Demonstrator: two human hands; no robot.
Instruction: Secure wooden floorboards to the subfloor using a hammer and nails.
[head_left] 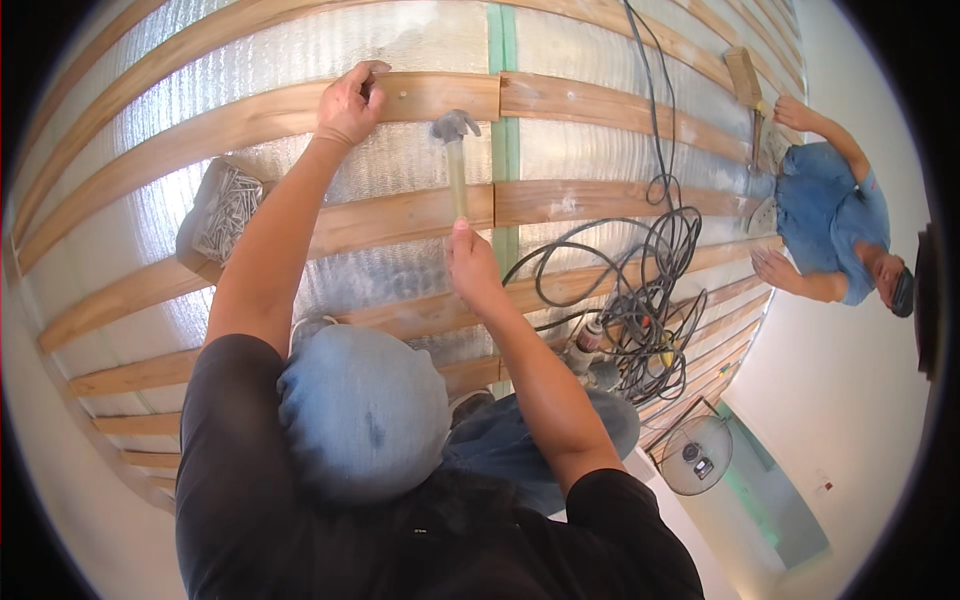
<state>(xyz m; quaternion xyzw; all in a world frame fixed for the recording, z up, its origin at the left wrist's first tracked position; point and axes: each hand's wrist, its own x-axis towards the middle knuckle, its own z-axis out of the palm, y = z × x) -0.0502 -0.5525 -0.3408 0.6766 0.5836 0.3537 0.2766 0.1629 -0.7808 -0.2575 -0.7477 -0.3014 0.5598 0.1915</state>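
Observation:
My left hand (350,100) presses on a wooden batten (250,115) that lies across silver foil insulation, with its fingers pinched near the batten's top edge, as if on a small nail that I cannot make out. My right hand (470,265) grips the wooden handle of a claw hammer (455,150). The hammer's metal head hangs just right of my left hand, close to the batten's end joint. My knees in blue jeans (365,410) rest on the battens below.
A box of nails (225,212) sits to the left on the foil. Tangled black cables (640,290) and a power tool (590,345) lie to the right. Another person in a blue shirt (835,220) kneels at the far right. A floor fan (695,455) stands beyond the battens.

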